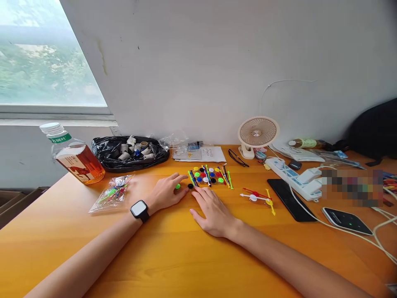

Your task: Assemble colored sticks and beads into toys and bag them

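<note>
My left hand (167,191) rests on the wooden table, fingers spread around a green disc (177,186), its thumb close to a black disc (190,186). From the other side, my right hand (214,212) lies with its fingers stretched toward that black disc, fingertips at or near it; contact is unclear. Neither hand appears to grip anything. Just beyond them are rows of small coloured plastic discs (205,180), flanked by thin arrow-shaped plastic sticks (229,180). Right of my right hand lie two assembled-looking pieces, a white arrow with a white disc (253,198) and a yellow arrow (271,203), beside a red arrow (256,193).
At left stand a tea bottle (80,163), a clear bag of plastic parts (113,192) and a black bag (102,155) holding grey tubes. Behind are papers (214,154), glasses (238,158) and a fan (258,132). A phone (291,200), power strip (297,182) and cables fill the right.
</note>
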Available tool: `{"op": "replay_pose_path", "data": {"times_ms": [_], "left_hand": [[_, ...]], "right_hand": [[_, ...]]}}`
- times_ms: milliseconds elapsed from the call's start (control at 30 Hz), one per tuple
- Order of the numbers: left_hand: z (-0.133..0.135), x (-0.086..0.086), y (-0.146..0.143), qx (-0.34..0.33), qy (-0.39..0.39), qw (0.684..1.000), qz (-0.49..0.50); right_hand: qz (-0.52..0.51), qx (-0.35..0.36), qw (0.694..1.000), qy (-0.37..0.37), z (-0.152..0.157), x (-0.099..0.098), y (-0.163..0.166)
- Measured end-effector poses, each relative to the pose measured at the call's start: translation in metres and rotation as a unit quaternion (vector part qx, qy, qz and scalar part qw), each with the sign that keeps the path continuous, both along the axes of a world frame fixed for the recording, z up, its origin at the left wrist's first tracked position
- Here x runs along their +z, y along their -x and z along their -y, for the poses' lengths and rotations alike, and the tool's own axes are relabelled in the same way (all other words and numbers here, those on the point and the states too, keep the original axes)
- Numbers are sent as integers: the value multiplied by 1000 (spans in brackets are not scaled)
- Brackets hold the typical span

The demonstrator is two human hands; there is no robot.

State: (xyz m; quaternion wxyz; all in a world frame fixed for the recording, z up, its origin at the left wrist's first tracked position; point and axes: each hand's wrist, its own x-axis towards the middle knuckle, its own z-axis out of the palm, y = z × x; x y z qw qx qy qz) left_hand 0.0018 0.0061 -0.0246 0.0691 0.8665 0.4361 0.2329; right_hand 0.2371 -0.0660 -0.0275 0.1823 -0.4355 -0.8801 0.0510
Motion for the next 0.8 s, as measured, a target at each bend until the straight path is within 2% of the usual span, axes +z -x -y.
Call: {"op": "replay_pose_path", "data": {"times_ms": [100, 167, 400, 567, 700, 800], "left_hand": [[2, 2, -2, -41, 2, 999, -12], [2, 3, -3, -35, -1, 999, -20], [-14, -1, -15, 111, -3, 993, -29], [-31, -6, -33, 147, 10, 989, 5], [-28, -4, -26, 109, 11, 992, 66], [-18, -5, -8, 41, 15, 996, 75]], "right_hand": [[5, 7, 1000, 2, -1, 2, 1], [9, 15, 1000, 0, 1, 4, 0], [26, 39, 998, -32, 6, 7, 0], [63, 90, 992, -61, 11, 7, -1], [53, 122, 988, -76, 16, 4, -8], [2, 89, 994, -59, 18, 3, -11]]}}
